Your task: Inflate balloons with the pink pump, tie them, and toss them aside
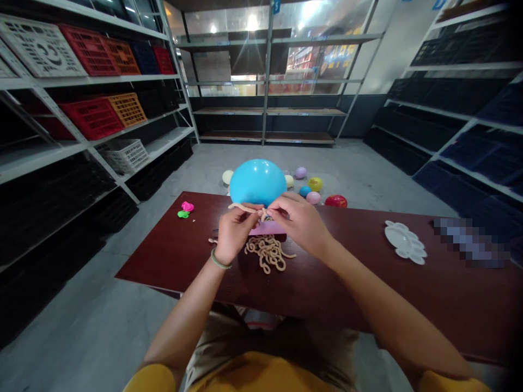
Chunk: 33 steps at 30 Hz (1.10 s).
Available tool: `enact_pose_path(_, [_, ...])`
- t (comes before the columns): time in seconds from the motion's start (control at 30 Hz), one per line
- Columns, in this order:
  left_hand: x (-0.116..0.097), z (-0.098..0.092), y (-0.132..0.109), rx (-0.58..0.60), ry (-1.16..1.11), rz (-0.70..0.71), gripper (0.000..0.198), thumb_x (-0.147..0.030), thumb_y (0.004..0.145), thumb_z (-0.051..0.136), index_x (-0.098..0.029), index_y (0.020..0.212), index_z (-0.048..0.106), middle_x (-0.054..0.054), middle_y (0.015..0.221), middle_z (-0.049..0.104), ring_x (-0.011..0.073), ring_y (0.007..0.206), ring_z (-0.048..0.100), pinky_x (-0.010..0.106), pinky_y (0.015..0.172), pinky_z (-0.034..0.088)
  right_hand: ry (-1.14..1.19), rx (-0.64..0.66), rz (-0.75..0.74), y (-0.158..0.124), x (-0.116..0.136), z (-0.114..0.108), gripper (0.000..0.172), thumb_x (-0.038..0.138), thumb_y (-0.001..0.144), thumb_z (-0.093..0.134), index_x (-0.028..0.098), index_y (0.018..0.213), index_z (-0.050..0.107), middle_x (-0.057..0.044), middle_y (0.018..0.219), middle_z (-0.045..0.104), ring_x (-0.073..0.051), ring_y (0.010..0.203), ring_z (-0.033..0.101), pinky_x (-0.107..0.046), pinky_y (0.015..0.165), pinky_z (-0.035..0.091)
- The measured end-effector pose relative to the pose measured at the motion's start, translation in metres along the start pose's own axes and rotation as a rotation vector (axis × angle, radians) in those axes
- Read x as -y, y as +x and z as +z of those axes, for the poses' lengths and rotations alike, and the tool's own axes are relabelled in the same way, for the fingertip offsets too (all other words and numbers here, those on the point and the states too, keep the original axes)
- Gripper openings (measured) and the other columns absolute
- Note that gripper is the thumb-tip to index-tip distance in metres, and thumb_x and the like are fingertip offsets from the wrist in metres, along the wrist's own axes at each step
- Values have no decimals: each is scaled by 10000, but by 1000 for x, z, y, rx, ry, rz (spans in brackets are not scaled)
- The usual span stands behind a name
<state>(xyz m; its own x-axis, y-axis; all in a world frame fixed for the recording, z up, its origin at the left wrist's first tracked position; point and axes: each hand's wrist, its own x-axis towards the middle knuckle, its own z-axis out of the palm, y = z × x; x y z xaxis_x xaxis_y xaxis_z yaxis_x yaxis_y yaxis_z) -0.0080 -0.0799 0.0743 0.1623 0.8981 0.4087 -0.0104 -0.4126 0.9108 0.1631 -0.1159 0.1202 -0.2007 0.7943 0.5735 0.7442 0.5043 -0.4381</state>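
My left hand [236, 233], with a green band at the wrist, is closed in a pinch on a beige cord [242, 207]. Its loose end sticks out to the left. Fingertips of my right hand [301, 222] meet the left ones and pinch the cord too; the exact spot is partly hidden. Just beyond both hands is a large inflated blue balloon [258, 182]; whether the cord touches it I cannot tell. Beneath the hands lies a flat pink item [267, 228], partly covered. Closer to me, a tangled heap of beige cord [269, 253] rests on the tabletop.
On the dark red table [163, 245] lie limp pink and green balloons [186, 210] at left and a white palette [405, 242] at right. Several small balloons [314, 185] sit beyond the table. Shelves with crates [96, 117] line the left side; more racks stand behind and right.
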Motion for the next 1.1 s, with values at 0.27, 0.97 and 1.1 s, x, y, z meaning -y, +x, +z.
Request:
enact_pose_path(0.27, [-8, 2, 0, -65, -17, 11, 202, -367, 835, 699, -170, 869, 727, 32, 779, 716, 98, 558, 602, 210, 528, 482, -251, -61, -130, -2, 8, -1, 209, 210, 975, 460, 208, 795, 566, -44, 829, 590, -198, 840, 528, -328, 763, 406])
enact_pose_path(0.97, [-2, 5, -1, -96, -18, -26, 247, -408, 869, 649, -164, 836, 650, 17, 710, 675, 118, 602, 630, 234, 609, 496, -547, -113, -273, -18, -3, -1, 207, 176, 936, 448, 208, 754, 541, -75, 790, 548, -241, 790, 489, -371, 696, 402])
enact_pose_path(1.1, [6, 9, 0, -98, -49, -59, 248, -410, 869, 649, -163, 853, 651, 20, 732, 676, 122, 619, 636, 239, 627, 505, -572, -139, -252, -19, -9, 4, 236, 166, 938, 430, 208, 735, 542, -72, 763, 541, -240, 769, 492, -376, 681, 414])
